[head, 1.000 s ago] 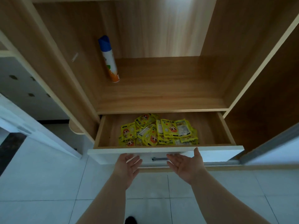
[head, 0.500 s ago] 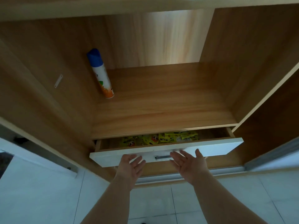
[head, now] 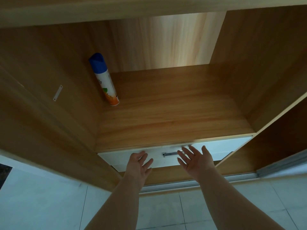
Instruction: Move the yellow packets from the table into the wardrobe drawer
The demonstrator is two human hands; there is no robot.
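the wardrobe point(head: 166, 117) is smooth wood-grain board with a matt sheen, its drawer front point(head: 221, 146) glossy white with a small metal handle point(head: 171, 153) (brushed-looking), and the floor tiles point(head: 41, 201) are pale and glossy.

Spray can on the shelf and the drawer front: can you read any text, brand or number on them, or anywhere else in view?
Nothing can be read.
Spray can: dark print on the white band and an orange and green picture lower down, too blurred and small to read.
Drawer front: plain white, no text; the handle has no marking.
Wardrobe panels: bare wood grain, no labels.
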